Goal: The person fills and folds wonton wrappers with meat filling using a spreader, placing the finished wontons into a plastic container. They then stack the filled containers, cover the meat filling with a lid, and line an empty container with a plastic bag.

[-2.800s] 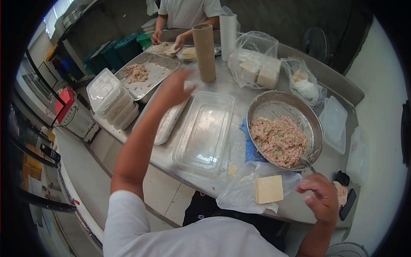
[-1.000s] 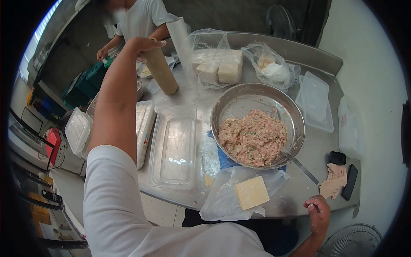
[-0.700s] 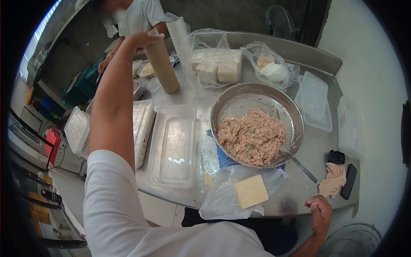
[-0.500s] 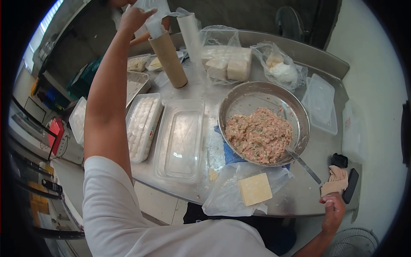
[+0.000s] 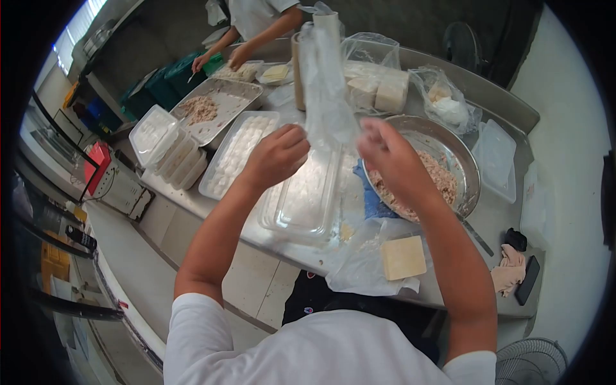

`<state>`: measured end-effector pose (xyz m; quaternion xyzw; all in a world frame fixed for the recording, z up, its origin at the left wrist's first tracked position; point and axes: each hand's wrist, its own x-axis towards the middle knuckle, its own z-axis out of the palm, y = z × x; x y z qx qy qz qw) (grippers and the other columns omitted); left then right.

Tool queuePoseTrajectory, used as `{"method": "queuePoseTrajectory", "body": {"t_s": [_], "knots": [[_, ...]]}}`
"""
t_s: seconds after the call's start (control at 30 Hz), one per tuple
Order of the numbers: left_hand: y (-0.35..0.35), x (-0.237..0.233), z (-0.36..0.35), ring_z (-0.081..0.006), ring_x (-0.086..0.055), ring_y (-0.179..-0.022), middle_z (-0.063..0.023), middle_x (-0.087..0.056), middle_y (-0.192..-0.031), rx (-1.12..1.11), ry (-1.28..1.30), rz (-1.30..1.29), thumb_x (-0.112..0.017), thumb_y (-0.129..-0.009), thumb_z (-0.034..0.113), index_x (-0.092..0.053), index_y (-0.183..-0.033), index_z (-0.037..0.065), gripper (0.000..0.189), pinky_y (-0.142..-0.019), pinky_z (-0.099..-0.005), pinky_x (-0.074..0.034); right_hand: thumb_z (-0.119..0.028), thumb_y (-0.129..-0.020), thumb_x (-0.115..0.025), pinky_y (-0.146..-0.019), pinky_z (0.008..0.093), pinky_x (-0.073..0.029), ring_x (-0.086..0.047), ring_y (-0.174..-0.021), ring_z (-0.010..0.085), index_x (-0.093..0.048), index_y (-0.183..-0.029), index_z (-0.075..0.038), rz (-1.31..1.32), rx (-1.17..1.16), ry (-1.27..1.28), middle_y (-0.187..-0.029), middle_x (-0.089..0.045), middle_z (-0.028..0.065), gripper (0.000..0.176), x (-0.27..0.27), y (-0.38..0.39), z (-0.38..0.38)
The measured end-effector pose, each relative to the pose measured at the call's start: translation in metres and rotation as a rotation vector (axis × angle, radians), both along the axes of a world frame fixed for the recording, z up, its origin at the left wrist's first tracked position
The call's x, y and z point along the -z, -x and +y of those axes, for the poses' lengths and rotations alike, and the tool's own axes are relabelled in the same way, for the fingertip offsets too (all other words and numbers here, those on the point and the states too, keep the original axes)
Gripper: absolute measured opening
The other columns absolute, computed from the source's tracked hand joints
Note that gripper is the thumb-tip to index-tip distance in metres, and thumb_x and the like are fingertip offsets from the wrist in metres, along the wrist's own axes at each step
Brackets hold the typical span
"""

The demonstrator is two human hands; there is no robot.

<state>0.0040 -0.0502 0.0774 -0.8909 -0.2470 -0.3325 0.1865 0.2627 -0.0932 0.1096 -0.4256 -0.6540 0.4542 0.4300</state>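
Plastic film (image 5: 324, 96) rises above both hands. Left hand (image 5: 276, 157) pinches its lower edge, and right hand (image 5: 388, 160) closes on the other side. One empty clear container (image 5: 308, 199) lies under the hands. One metal bowl (image 5: 475, 174) sits just beyond the right hand, and one dumpling tray (image 5: 237, 151) lies beside the left. The table (image 5: 497, 212) edge runs under the forearms.

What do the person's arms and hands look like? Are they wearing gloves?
No gloves: the left hand and right hand are bare, and I can see no rings or watch. The arms are bare up to the short white sleeves of a T-shirt.
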Motion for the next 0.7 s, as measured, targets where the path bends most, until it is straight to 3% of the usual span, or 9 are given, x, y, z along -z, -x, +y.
{"method": "queuePoseTrajectory", "body": {"t_s": [0.07,0.2,0.27,0.3,0.37,0.47,0.5,0.57,0.7], "knots": [[0.009,-0.007,0.005,-0.0293,-0.058,-0.084,-0.0109,-0.053,-0.085,-0.037,-0.001,0.029,-0.067,-0.068,0.003,-0.052,-0.076,0.004,0.017,-0.076,-0.0395,-0.051,-0.036,-0.091,-0.068,-0.085,0.0333,-0.049,-0.058,-0.104,0.0230,-0.032,-0.146,-0.002,0.063,0.017,0.104,-0.128,-0.053,0.0158,0.073,0.012,0.033,0.046],[0.019,-0.013,0.007,-0.0311,-0.058,-0.089,-0.0118,-0.054,-0.088,-0.065,0.106,-0.041,-0.066,-0.069,0.000,-0.054,-0.080,0.004,0.017,-0.075,-0.0396,-0.051,-0.035,-0.091,-0.068,-0.079,0.0392,-0.051,-0.054,-0.113,0.0266,-0.038,-0.143,-0.004,0.222,0.128,0.246,-0.131,-0.048,0.0223,0.067,0.017,0.077,0.079],[0.023,-0.003,0.000,-0.0315,-0.057,-0.089,-0.0122,-0.055,-0.089,-0.053,0.196,-0.116,-0.066,-0.070,-0.001,-0.054,-0.081,0.004,0.017,-0.074,-0.0392,-0.051,-0.029,-0.092,-0.067,-0.074,0.0410,-0.052,-0.060,-0.101,0.0274,-0.041,-0.138,-0.003,0.570,0.098,0.411,-0.122,-0.054,0.0196,0.059,0.030,0.088,0.088],[0.024,0.005,-0.006,-0.0291,-0.058,-0.088,-0.0111,-0.055,-0.089,-0.047,0.303,-0.223,-0.067,-0.074,0.001,-0.055,-0.084,0.004,0.016,-0.074,-0.0382,-0.050,-0.029,-0.092,-0.067,-0.074,0.0410,-0.052,-0.060,-0.101,0.0274,-0.041,-0.138,-0.003,0.571,0.099,0.411,-0.122,-0.054,0.0196,0.059,0.038,0.091,0.090],[0.028,0.021,-0.004,-0.0267,-0.059,-0.088,-0.0100,-0.056,-0.089,-0.036,0.417,-0.333,-0.067,-0.078,0.002,-0.056,-0.087,0.003,0.014,-0.074,-0.0371,-0.050,-0.017,-0.091,-0.062,-0.066,0.0375,-0.051,-0.063,-0.079,0.0246,-0.050,-0.125,-0.002,0.557,-0.050,0.364,-0.108,-0.059,0.0156,0.039,0.056,0.093,0.093],[0.047,0.061,0.021,-0.0173,-0.059,-0.096,-0.0049,-0.056,-0.095,0.254,0.969,-0.940,-0.069,-0.087,0.012,-0.058,-0.100,0.001,0.021,-0.089,-0.0298,-0.047,-0.010,-0.087,-0.056,-0.059,0.0333,-0.048,-0.059,-0.062,0.0208,-0.057,-0.109,-0.002,0.379,0.016,0.297,-0.093,-0.061,0.0108,0.024,0.087,0.082,0.117],[0.046,0.059,0.027,-0.0173,-0.059,-0.096,-0.0049,-0.056,-0.095,0.252,0.972,-0.947,-0.069,-0.087,0.012,-0.058,-0.100,0.001,0.021,-0.089,-0.0298,-0.047,-0.010,-0.087,-0.056,-0.059,0.0333,-0.048,-0.059,-0.062,0.0208,-0.057,-0.109,-0.002,0.373,0.016,0.302,-0.093,-0.061,0.0108,0.024,0.091,0.078,0.119],[0.038,0.054,0.042,-0.0175,-0.059,-0.097,-0.0070,-0.057,-0.100,-0.109,0.793,-0.791,-0.071,-0.086,0.014,-0.059,-0.106,0.001,0.026,-0.088,-0.0305,-0.047,-0.010,-0.085,-0.053,-0.058,0.0332,-0.046,-0.058,-0.063,0.0169,-0.060,-0.101,-0.003,0.250,0.194,0.350,-0.086,-0.060,0.0085,0.018,0.091,0.069,0.122],[0.011,0.061,0.070,-0.0264,-0.061,-0.096,-0.0117,-0.060,-0.106,-0.215,0.620,-0.358,-0.071,-0.083,0.014,-0.062,-0.110,0.005,0.029,-0.085,-0.0373,-0.049,-0.016,-0.086,-0.056,-0.065,0.0396,-0.049,-0.062,-0.070,0.0226,-0.061,-0.097,-0.001,0.175,0.259,0.279,-0.088,-0.062,0.0115,0.019,0.081,0.054,0.125]]}}
